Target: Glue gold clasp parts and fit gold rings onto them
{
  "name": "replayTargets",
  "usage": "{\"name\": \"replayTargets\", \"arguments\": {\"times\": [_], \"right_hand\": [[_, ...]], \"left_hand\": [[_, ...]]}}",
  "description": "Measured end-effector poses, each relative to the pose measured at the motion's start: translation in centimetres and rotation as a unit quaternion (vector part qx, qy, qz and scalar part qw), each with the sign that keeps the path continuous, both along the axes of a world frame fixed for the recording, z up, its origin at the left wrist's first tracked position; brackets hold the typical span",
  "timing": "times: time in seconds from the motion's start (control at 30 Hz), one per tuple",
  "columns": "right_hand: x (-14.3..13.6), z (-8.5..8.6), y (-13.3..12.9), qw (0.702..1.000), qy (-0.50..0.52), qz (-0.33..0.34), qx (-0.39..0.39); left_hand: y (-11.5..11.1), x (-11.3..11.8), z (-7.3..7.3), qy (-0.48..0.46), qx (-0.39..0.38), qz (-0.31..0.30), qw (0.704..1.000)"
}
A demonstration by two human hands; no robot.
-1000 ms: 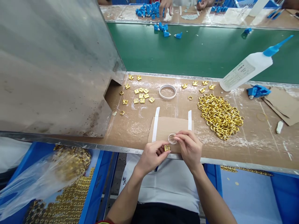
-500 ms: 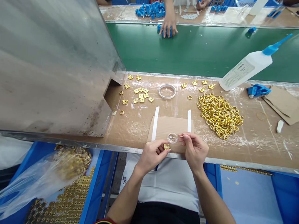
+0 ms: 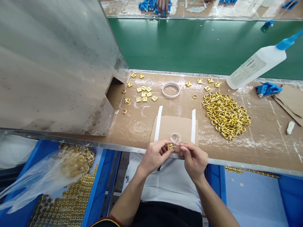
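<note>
Between its thumb and fingers my left hand (image 3: 155, 156) pinches a small square gold piece (image 3: 169, 147). My right hand (image 3: 195, 159) is closed on a thin stick (image 3: 176, 147), whose tip meets the gold piece. Just beyond the fingers, a small clear round dish (image 3: 175, 138) rests on a cardboard pad (image 3: 176, 124) with white tape strips on both sides. A heap of gold rings (image 3: 226, 115) lies to the right. Several square gold pieces (image 3: 143, 94) are spread at the back left, beside a white tape roll (image 3: 171, 90).
A large metal panel (image 3: 54, 69) stands at left. At the back right a white bottle (image 3: 258, 67) leans near a blue clip (image 3: 268, 89). Beyond the green belt (image 3: 177, 47) is another person's hand (image 3: 163, 6). Blue trays (image 3: 100, 186) flank my lap.
My right hand has moved left, bringing the stick's tip from the dish to the gold piece. The other person's hand has gone from the belt back to the blue pile.
</note>
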State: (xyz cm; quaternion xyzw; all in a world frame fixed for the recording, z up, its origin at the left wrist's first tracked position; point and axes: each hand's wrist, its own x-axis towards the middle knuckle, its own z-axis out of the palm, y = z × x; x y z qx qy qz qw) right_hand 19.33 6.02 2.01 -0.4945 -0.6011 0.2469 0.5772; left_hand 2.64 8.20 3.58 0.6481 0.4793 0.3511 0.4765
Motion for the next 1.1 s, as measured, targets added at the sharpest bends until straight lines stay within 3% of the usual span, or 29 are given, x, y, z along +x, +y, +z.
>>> {"name": "replayTargets", "arguments": {"times": [0.4,1.1], "right_hand": [[-0.2,0.8,0.4,0.998,-0.056,0.018,0.03],[0.2,0.9,0.2,0.998,-0.061,0.016,0.017]], "left_hand": [[-0.2,0.0,-0.1,-0.002,0.006,-0.002,1.0],[-0.1,0.0,-0.1,0.005,-0.011,-0.003,1.0]]}}
